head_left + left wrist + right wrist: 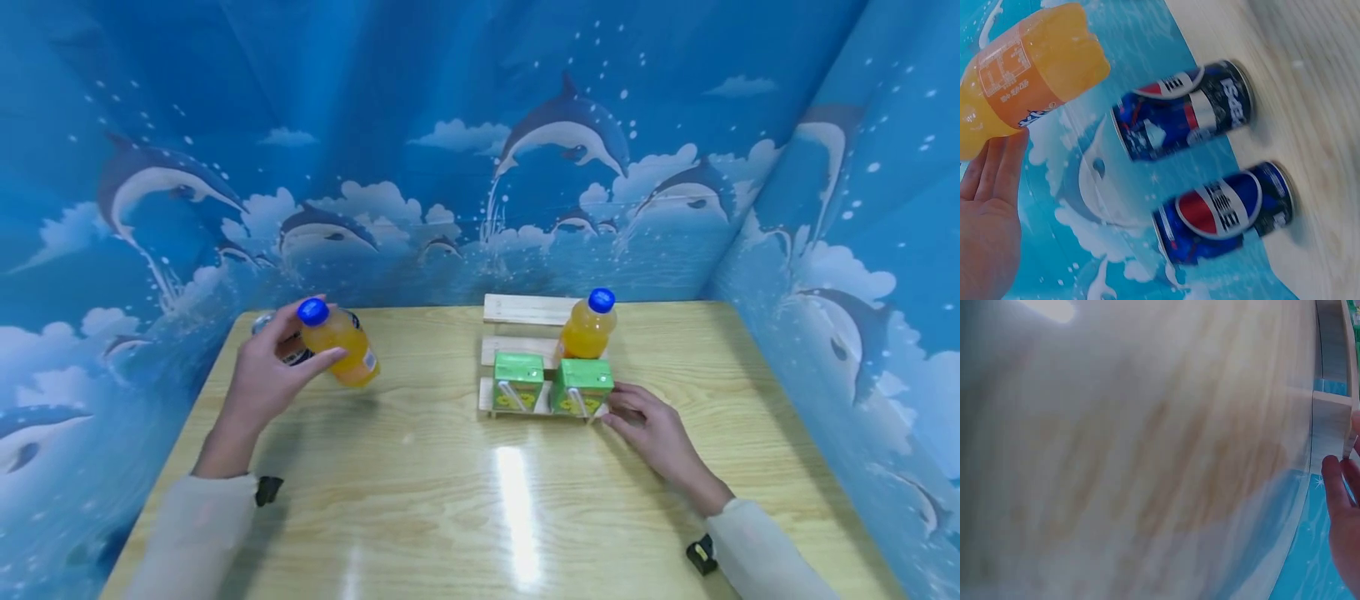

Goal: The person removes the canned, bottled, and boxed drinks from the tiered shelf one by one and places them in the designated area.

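On the left side of the table [420, 467], a bottle of orange drink [339, 337] with a blue cap was being held up off the wood by the left hand [266, 371], with the thumb wrapped on one side and the fingers on the other. It was tipped over a bit, cap toward the upper left and base toward the lower right in the head view. Just beside it, partly hidden by that hand, two Pepsi cans were stood upright, and they're caught way better in the left wrist view: one can [1188, 109] nearer the bottle, the other can [1229, 206] a little further off, not touching each other. Over to the right, the front right corner of a stepped wooden rack [528, 309] was gripped lightly between the thumb and fingers of the right hand [656, 429], though most of that hand was cut off in the right wrist view. Two green drink cartons were set side by side on the front step, a left carton [519, 368] and a right carton [583, 377], each with a straw stuck on its front. Behind the right one a second bottle [585, 333] was parked upright, its base hidden. The whole lot was backed by a blue dolphin curtain [420, 100]
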### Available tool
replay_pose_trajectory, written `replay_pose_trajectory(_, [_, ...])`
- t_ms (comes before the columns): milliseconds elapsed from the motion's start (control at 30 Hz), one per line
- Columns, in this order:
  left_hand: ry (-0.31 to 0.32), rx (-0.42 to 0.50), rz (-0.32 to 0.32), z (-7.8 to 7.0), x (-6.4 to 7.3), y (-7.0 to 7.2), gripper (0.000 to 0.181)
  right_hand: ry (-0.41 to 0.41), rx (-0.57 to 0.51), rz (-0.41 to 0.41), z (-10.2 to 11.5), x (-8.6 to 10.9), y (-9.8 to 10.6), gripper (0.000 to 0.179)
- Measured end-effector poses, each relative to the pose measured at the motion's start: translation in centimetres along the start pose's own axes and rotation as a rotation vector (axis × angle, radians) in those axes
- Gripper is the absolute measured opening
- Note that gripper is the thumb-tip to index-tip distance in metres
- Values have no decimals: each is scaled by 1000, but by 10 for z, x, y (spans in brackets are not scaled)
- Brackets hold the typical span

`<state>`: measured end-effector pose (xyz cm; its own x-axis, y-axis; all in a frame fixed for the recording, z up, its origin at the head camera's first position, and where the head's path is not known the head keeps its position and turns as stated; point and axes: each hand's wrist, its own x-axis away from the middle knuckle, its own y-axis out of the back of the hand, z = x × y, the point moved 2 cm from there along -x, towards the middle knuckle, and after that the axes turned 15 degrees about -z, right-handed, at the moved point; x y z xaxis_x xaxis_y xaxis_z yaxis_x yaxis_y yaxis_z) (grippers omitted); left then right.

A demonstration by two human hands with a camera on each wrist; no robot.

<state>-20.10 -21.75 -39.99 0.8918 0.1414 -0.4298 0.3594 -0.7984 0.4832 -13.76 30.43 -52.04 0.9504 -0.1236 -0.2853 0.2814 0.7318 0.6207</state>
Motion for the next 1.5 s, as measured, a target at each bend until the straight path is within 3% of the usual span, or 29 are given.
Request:
replay_pose_trajectory(300, [65, -99, -56, 21, 9, 26, 71, -40, -28, 8, -8, -2, 0, 32])
replay_pose_trajectory(533, [104, -125, -84, 42, 13, 42, 73, -39, -37, 1, -8, 0, -2, 31])
replay_pose_trajectory(833, [232, -196, -21, 70, 20, 57, 81, -66, -54, 8, -6, 0, 0, 29])
replay_pose_trajectory(1200, [358, -233, 8, 98, 25, 72, 92, -52, -65, 6, -5, -3, -1, 28])
replay_pose_trajectory(1500, [402, -240, 17, 110, 27, 76, 94, -58, -62, 15, -3, -4, 0, 28])
